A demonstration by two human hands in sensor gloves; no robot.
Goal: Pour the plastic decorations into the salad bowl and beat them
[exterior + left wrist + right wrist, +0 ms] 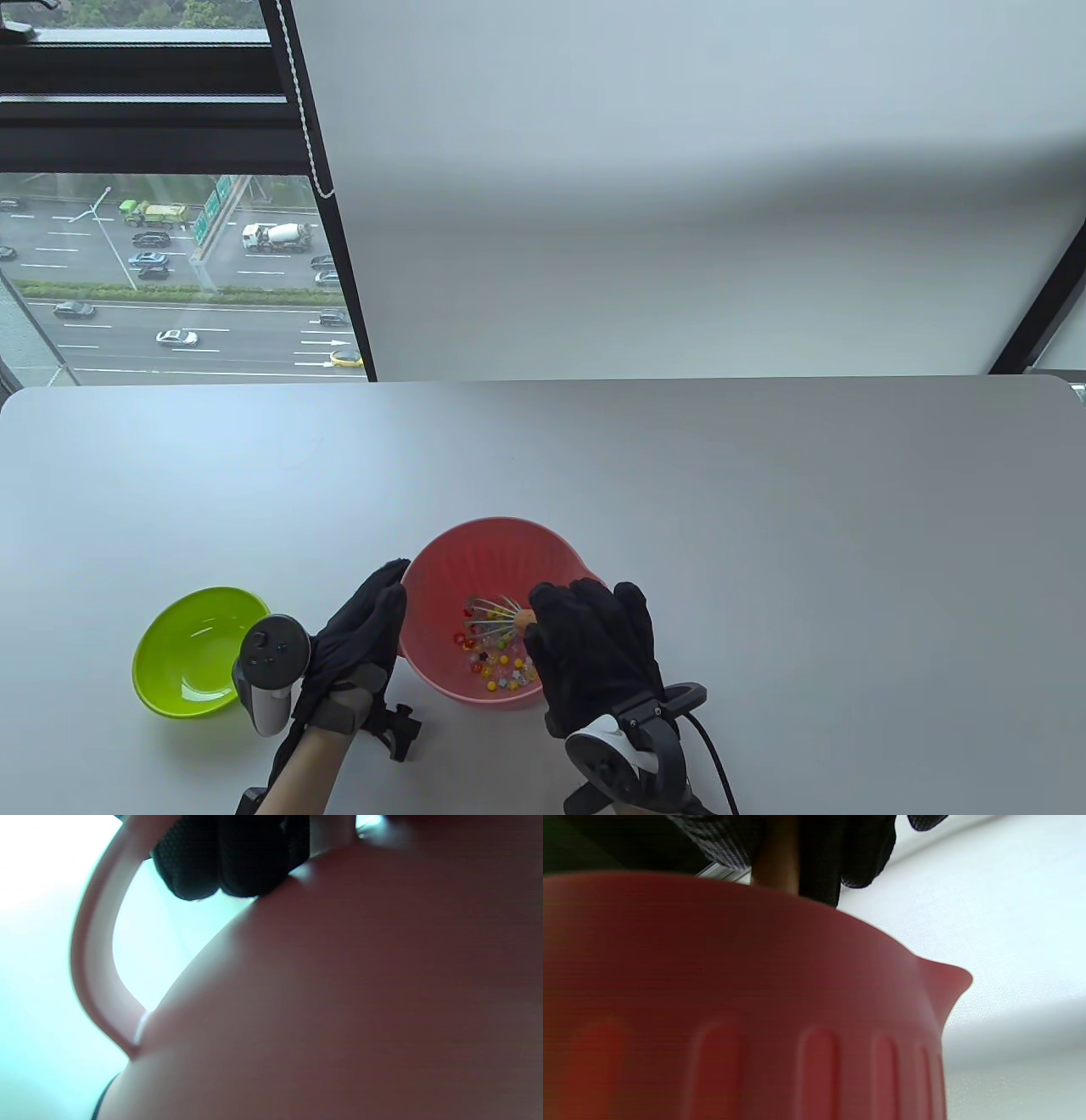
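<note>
A pink salad bowl stands near the table's front edge, with several small coloured plastic decorations on its bottom. A wire whisk reaches down among them. My right hand grips the whisk's wooden handle above the bowl's right rim. My left hand lies with straight fingers against the bowl's left outer wall, next to its handle. The right wrist view shows the bowl's ribbed side and pouring lip.
An empty green bowl sits left of my left hand. The white table stretches back to a white wall. A window with a black frame is at the far left.
</note>
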